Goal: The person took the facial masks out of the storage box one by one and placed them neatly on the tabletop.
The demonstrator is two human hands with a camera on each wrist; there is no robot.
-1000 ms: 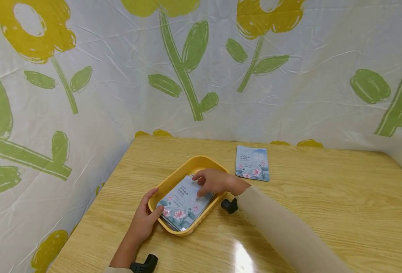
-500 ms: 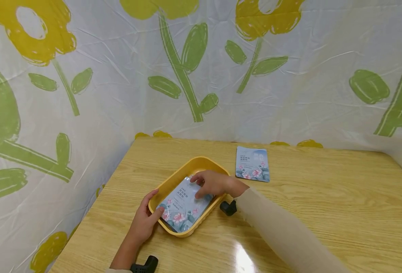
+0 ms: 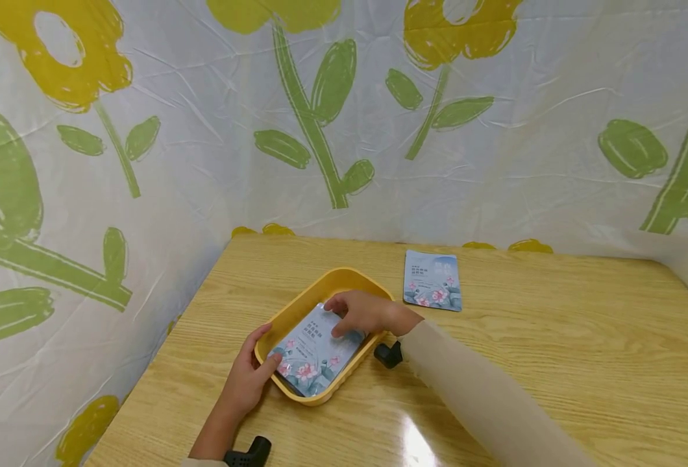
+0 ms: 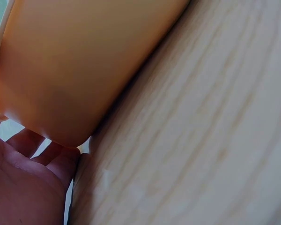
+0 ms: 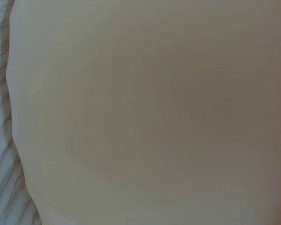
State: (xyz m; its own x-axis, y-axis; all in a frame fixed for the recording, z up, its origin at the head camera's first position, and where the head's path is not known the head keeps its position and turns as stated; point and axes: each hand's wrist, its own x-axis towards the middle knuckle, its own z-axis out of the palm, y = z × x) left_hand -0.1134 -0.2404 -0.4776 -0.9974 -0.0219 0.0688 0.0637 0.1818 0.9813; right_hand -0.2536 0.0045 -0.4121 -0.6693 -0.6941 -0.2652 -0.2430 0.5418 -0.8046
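A yellow plastic basket stands slanted on the table, with several flat blue packets lying in it. The top packet shows pink lotus flowers and printed text. My left hand holds the basket's near left corner, thumb over the rim and fingers outside; in the left wrist view those fingers lie against the orange-looking wall. Over the basket's right side reaches my right hand. Its bent fingers touch the top packet near its far edge, thumb and index finger apart, with the packet's face showing between them.
Another blue lotus packet lies flat on the wooden table, right of the basket. A flower-printed cloth hangs behind and to the left. The beige sleeve fills most of the right wrist view.
The top packet has shifted slightly in the basket, so its edges line up more with those beneath. My right hand has drifted a little left; my left hand keeps its hold.
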